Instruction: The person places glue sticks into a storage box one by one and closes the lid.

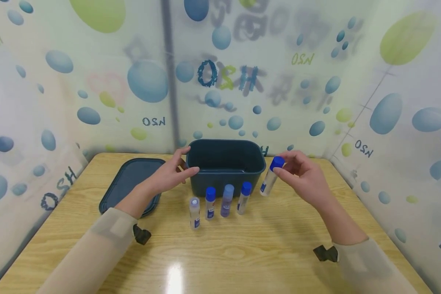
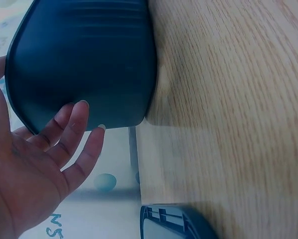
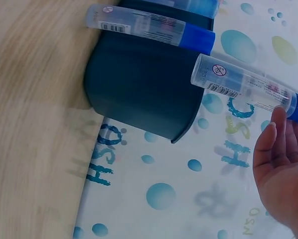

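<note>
My right hand pinches the blue cap of a clear glue stick and holds it tilted beside the right end of a dark blue bin. In the right wrist view, its clear barcoded tube sticks out past the fingertips. At the bin's left end is my left hand, thumb and forefinger at the rim, other fingers loosely bent by the wall in the left wrist view. Several more glue sticks stand in front of the bin, among them a pale-topped one and a lighter-blue-capped one.
A dark blue lid lies flat on the wooden table, left of the bin and partly behind my left forearm. A patterned curtain hangs close behind the table and along both sides.
</note>
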A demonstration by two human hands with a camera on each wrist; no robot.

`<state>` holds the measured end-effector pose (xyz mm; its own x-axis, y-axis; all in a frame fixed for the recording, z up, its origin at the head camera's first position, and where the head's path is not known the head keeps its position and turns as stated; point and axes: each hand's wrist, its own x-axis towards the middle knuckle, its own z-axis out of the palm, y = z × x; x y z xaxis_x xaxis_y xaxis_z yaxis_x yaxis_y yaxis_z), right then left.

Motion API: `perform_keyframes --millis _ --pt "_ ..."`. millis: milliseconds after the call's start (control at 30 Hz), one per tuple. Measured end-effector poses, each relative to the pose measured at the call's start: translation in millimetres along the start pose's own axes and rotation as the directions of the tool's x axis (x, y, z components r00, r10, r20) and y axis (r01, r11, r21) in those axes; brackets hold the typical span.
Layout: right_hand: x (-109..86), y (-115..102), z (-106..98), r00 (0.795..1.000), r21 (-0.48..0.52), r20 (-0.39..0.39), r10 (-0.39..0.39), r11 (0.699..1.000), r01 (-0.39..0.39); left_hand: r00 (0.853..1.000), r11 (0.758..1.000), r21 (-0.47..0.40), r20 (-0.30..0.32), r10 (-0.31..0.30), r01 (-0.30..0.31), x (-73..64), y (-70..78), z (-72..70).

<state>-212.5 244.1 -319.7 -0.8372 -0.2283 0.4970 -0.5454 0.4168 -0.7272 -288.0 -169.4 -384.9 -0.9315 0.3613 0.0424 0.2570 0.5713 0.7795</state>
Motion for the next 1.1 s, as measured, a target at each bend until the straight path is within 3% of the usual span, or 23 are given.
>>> perform_keyframes --millis 567,1100 --pt "37.7 -18 5 1.0 0.021 -0.01 -0.005 1.0 0.005 1.0 1.0 0.014 0.012 -0.006 0.006 1.1 -0.5 -1.5" --pt "78.4 -21 28 0.999 0.034 -0.024 -0.026 0.999 0.026 1.0 1.0 0.0 0.018 -0.001 0.001 2.4 -0.9 -1.7"
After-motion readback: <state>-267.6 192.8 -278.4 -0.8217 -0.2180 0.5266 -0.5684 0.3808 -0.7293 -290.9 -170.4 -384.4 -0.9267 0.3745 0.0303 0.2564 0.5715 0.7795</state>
